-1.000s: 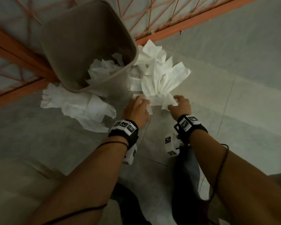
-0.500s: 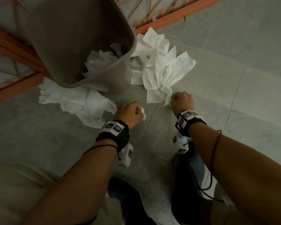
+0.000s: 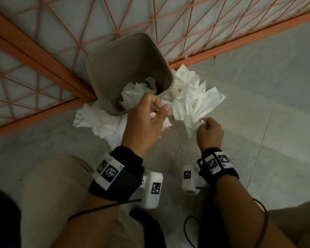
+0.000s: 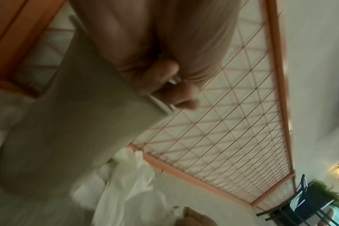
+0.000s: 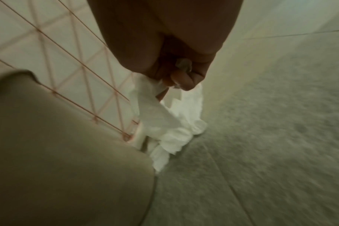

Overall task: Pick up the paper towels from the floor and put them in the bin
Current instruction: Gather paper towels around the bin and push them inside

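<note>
Currently on hand: my left hand (image 3: 147, 122), fingers loosely spread beside the bin (image 3: 127, 72) rim, a small white scrap (image 3: 166, 122) under it; whether I grip it, I cannot tell. My right hand (image 3: 210, 132) pinches a bunched paper towel (image 3: 195, 104) by its gathered end. More towels (image 3: 100, 120) lie on the floor (image 3: 258, 144) against the bin. Best practice: gather trailing corners, carry over the rim, let go inside.

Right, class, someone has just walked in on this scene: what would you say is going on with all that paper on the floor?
A person is clearing paper towels off a tiled floor into a tan bin by an orange lattice. The right hand pinches a bunch of white towels beside the bin. The left hand is raised at the bin's near rim with a small crumpled piece under it; whether it grips that is unclear. Some towels already lie inside, and another heap lies left of the bin.
</note>
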`<state>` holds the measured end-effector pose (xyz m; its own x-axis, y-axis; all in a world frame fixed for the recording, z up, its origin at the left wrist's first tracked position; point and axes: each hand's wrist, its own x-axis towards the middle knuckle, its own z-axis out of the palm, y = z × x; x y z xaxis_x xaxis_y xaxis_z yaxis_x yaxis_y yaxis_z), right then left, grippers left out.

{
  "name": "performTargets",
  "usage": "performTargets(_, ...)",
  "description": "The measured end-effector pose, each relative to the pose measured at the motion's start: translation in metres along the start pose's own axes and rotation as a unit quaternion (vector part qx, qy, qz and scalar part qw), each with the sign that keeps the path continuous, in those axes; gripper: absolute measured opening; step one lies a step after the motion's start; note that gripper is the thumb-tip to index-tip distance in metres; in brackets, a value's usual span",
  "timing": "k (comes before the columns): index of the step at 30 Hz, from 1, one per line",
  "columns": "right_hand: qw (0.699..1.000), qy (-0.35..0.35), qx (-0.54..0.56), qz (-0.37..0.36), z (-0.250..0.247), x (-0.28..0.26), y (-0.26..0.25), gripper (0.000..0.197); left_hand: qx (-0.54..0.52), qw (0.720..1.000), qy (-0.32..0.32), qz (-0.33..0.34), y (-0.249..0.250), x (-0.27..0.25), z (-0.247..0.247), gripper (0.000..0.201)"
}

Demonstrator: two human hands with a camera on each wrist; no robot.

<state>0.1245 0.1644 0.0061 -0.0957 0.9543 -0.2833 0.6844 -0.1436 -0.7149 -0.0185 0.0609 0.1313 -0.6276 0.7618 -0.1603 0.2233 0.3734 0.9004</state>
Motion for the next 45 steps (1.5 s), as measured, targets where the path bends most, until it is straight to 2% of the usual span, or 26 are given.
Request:
performTargets(2,0.998,-0.003,0.051,-0.025,-0.009,-0.007,-0.023,0.02,0.028,0.998,0.03,0.057,0.013,0.011,-0.019,0.022)
performTargets(5,0.988,-0.029,0.138,-0.066,-0.027,-0.016,-0.06,0.02,0.086,0.985,0.1,0.112,0.022,0.034,-0.038,0.042)
performTargets(7,0.979,-0.039,0.174,-0.097,-0.04,-0.022,-0.085,0.023,0.136,0.974,0.14,0.118,0.024,0.047,-0.045,0.053)
performTargets(10,0.972,-0.056,0.179,-0.142,-0.051,-0.025,-0.121,0.015,0.162,0.973,0.134,0.095,0.02,0.062,-0.048,0.054)
performTargets(12,0.969,-0.068,0.137,-0.195,-0.051,-0.023,-0.146,0.007,0.16,0.978,0.114,0.066,0.014,0.071,-0.048,0.048)
performTargets(16,0.94,-0.108,0.085,-0.312,-0.034,-0.012,-0.191,0.017,0.178,0.984,0.012,-0.012,-0.003,0.084,-0.053,0.028)
performTargets(18,0.935,-0.127,0.046,-0.328,-0.021,-0.005,-0.21,0.024,0.158,0.987,-0.02,-0.023,-0.009,0.084,-0.057,0.025)
performTargets(20,0.935,-0.13,0.033,-0.329,-0.007,0.001,-0.225,0.029,0.123,0.992,-0.012,0.0,-0.011,0.079,-0.064,0.03)
performTargets(23,0.937,-0.133,-0.001,-0.323,0.014,0.005,-0.237,0.028,0.077,0.995,0.052,0.033,-0.014,0.067,-0.078,0.037)
performTargets(25,0.932,-0.179,-0.041,-0.313,0.026,0.005,-0.239,0.027,0.047,0.995,0.082,0.032,-0.016,0.054,-0.087,0.038)
performTargets(29,0.882,-0.287,-0.142,-0.346,0.029,0.002,-0.239,0.04,0.055,0.993,0.081,0.064,-0.018,0.021,-0.092,0.034)
performTargets(31,0.874,-0.319,-0.137,-0.341,0.017,-0.001,-0.24,0.045,0.043,0.995,0.046,0.073,-0.016,0.005,-0.085,0.031)
performTargets(35,0.903,-0.32,0.003,-0.286,-0.014,0.003,-0.238,0.038,0.063,0.991,-0.102,0.067,-0.013,-0.014,-0.05,0.027)
performTargets(38,0.923,-0.262,0.122,-0.255,-0.035,0.02,-0.227,0.03,0.158,0.965,-0.205,0.034,-0.018,-0.008,-0.02,0.029)
performTargets(40,0.941,-0.185,0.165,-0.228,-0.045,0.036,-0.204,0.027,0.202,0.952,-0.231,0.009,-0.027,0.0,0.002,0.028)
performTargets(42,0.965,-0.122,0.155,-0.173,-0.049,0.054,-0.171,0.024,0.227,0.946,-0.229,-0.025,-0.038,0.01,0.024,0.027)
performTargets(45,0.989,-0.1,0.091,-0.062,-0.044,0.078,-0.105,0.02,0.257,0.94,-0.222,-0.047,-0.053,0.029,0.056,0.027)
